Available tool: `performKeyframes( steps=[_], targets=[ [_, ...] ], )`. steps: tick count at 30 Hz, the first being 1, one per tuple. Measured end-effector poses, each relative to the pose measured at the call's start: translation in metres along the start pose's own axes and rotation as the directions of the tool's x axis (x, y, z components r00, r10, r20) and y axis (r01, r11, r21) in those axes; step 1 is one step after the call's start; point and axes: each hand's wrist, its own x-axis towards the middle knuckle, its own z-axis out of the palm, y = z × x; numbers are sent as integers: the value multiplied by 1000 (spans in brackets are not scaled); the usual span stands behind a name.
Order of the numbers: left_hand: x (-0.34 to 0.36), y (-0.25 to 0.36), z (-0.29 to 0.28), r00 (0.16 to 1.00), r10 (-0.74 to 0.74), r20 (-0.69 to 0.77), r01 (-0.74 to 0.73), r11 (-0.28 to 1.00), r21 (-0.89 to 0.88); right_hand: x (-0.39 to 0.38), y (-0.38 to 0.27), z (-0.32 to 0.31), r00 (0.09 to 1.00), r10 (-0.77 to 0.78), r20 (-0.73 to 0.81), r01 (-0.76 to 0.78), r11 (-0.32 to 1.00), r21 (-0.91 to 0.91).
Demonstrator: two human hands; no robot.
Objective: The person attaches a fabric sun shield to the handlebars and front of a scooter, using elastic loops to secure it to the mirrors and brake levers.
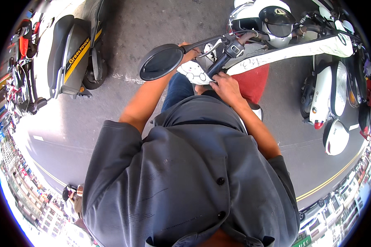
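A scooter's handlebar stands before me, its black grip (223,61) pointing back toward my body. Around the grip hangs a white cloth cover (192,72) with a cartoon animal face drawn on it. My right hand (228,87) is at the near end of the grip, its fingers bent and closed at the cloth's edge. On the cloth's far left side is my left hand (189,53); the round black mirror (162,61) and its stem hide part of it, and its fingers are mostly out of sight. A long white printed cloth (290,53) stretches along the handlebar to the right.
A silver-white helmet with a dark visor (277,21) rests beyond the handlebar. Something red (253,82) lies below the long cloth. A grey scooter with a yellow stripe (72,57) is parked at left, a white scooter (325,90) at right. Asphalt (127,20) lies around.
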Motion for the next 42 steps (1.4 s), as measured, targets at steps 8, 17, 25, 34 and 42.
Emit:
performKeyframes(
  steps=[8, 17, 25, 34, 42],
  targets=[
    [-15, 104, -27, 981, 114, 154, -126, 989, 73, -3, -19, -40, 966, 179, -188, -135, 965, 226],
    [-2, 113, -18, 727, 686, 42, -672, 697, 251, -9, -30, -44, 859, 494, -137, -309, 713, 629],
    [-36, 70, -23, 758, 471, 452, -596, 782, 185, 0, -34, -21, 754, 649, -101, -265, 441, 858],
    [-15, 87, -26, 545, 383, 745, -697, 701, 149, 7, 5, 22, 612, 780, -134, -359, 424, 831],
    [-39, 99, -25, 496, 570, 655, -764, 645, 16, 21, 11, 7, 732, 656, -184, -374, 612, 697]
  ],
)
